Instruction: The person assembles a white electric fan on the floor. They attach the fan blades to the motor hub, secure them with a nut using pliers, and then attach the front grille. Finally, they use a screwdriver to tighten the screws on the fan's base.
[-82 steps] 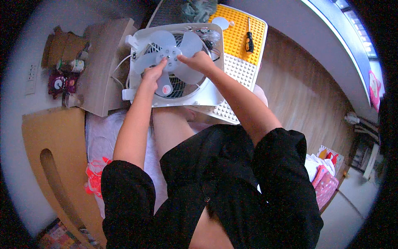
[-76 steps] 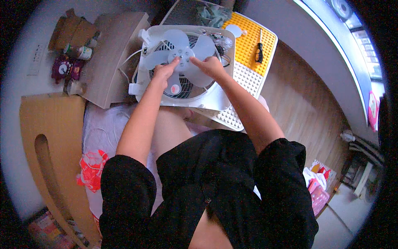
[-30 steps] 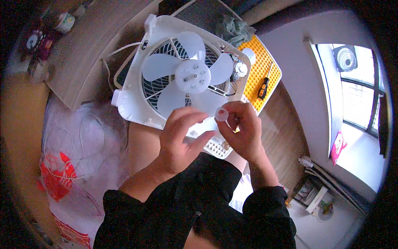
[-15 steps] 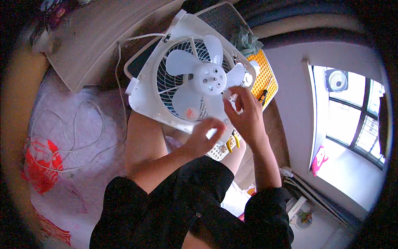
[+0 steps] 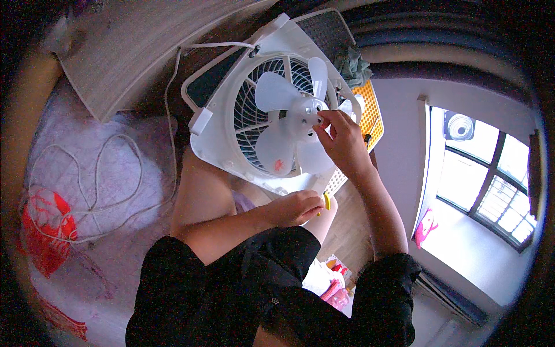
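A white box fan housing (image 5: 215, 144) rests across my knees, its dark inner grille showing behind white blades (image 5: 276, 149). My right hand (image 5: 345, 141) reaches over the lower right blade. Its thumb and fingertips are pinched together at the middle of the round white hub (image 5: 300, 110); whatever is between them is too small to make out. Below the housing's near edge, my left hand (image 5: 296, 208) is closed, with its fingers curled in. What it may hold is hidden. Yellow-handled pliers (image 5: 328, 200) show just beyond its fingertips.
An orange-yellow textured tray (image 5: 370, 110) and a grey-green cloth (image 5: 352, 66) lie beyond the fan. A white cord (image 5: 167, 104) runs from the housing to loops on the pale bedding (image 5: 110, 173) at left. A window (image 5: 491, 168) stands at right.
My right hand has moved from beside the hub onto its middle. The left hand has dropped from the fan's lower edge toward my lap and closed. The view has shifted slightly.
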{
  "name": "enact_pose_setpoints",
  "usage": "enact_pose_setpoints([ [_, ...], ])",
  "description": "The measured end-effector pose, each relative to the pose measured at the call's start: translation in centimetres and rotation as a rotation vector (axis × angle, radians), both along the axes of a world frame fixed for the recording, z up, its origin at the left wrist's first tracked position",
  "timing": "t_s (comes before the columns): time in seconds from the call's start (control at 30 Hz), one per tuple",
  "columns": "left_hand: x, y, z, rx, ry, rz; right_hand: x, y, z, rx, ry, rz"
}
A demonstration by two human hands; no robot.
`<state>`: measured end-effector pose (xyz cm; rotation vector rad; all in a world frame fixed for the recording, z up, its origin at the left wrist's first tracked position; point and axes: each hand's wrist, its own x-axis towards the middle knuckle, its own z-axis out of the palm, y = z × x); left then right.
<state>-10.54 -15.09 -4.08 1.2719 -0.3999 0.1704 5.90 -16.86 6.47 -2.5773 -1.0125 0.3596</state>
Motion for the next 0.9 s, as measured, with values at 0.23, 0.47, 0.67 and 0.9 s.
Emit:
enact_pose_setpoints([
  [0.23, 0.3, -0.4, -0.1, 0.002, 0.007, 0.039, -0.1, 0.3, 0.1, -0.048, 0.009, -0.026],
  [0.47, 0.3, -0.2, -0.3, 0.009, 0.029, -0.009, -0.4, 0.2, 0.0, -0.041, 0.118, -0.141],
  [0.67, 0.2, -0.2, -0.3, 0.031, 0.022, -0.01, -0.3, -0.4, 0.0, -0.012, 0.132, -0.058],
  [0.9, 0.5, 0.0, -0.5, -0.002, 0.003, 0.003, 3.2, -5.2, -0.4, 0.181, 0.045, -0.47],
])
